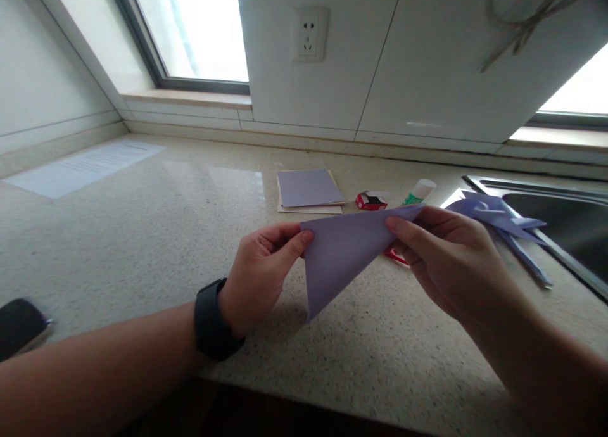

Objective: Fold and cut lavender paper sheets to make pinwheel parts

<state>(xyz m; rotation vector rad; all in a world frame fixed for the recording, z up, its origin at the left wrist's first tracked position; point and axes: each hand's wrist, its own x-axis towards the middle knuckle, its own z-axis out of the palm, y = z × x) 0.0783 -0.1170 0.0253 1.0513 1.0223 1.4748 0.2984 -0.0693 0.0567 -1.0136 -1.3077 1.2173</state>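
Observation:
A purple paper (344,250) folded into a triangle is held up above the speckled counter, its long slanted edge facing lower right and one point hanging down. My left hand (266,266) pinches its upper left corner between thumb and fingers. At the upper right corner, my right hand (449,253) grips the paper with the thumb in front; some fingers are hidden behind it. Behind the paper lie a stack of square sheets (311,189) with purple on top, a small red box (371,201) and a glue stick (418,191). Something red (396,256) shows partly under my right hand.
Folded purple paper pieces (498,214) lie by the steel sink (570,225) at the right, with a long thin object (527,259) beside them. A printed sheet (85,168) lies at the far left. A dark object (23,326) sits at the left edge.

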